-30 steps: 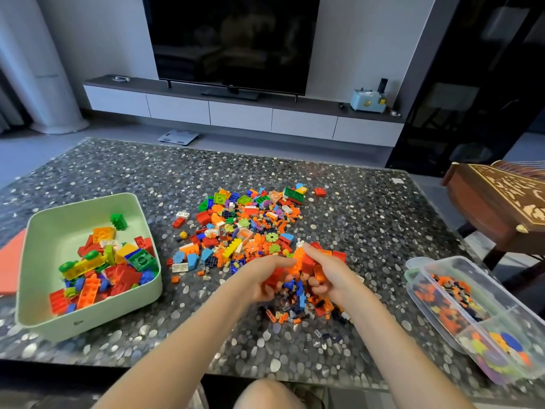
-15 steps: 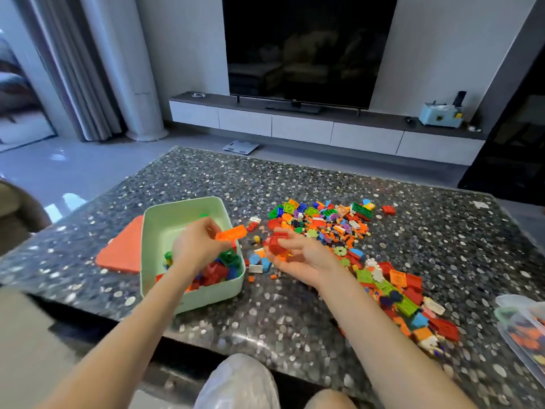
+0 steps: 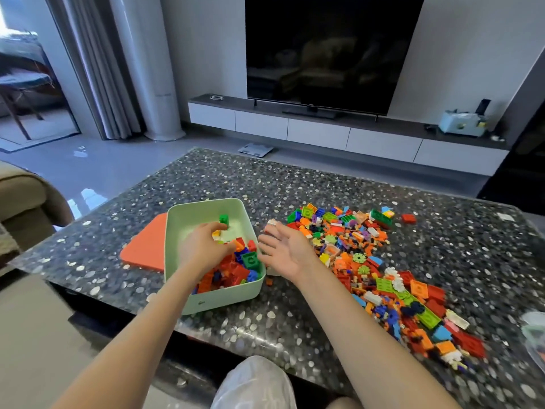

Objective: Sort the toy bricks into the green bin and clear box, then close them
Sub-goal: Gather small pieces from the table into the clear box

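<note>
A pale green bin [image 3: 224, 299] stands on the table's near left and holds several red, blue, orange and green bricks [image 3: 237, 268]. My left hand [image 3: 203, 249] reaches into the bin, knuckles up; it is blurred and its fingertips are hidden among the bricks. My right hand [image 3: 284, 252] hovers just right of the bin's rim, palm turned up and fingers spread, with nothing in it. A long loose pile of mixed bricks [image 3: 362, 261] stretches from the table's middle to its near right. Only a corner of the clear box [image 3: 534, 335] shows at the right edge.
A flat orange lid [image 3: 146, 246] lies against the bin's left side. The speckled dark table [image 3: 295, 184] has its near edge just below the bin. A sofa arm [image 3: 26, 202] stands at the left and my knee [image 3: 253, 382] is below the table edge.
My view swung left, from the brick pile to the bin. My left hand carried an orange brick over the bin and dropped into it. My right hand, which held red bricks, is now empty.
</note>
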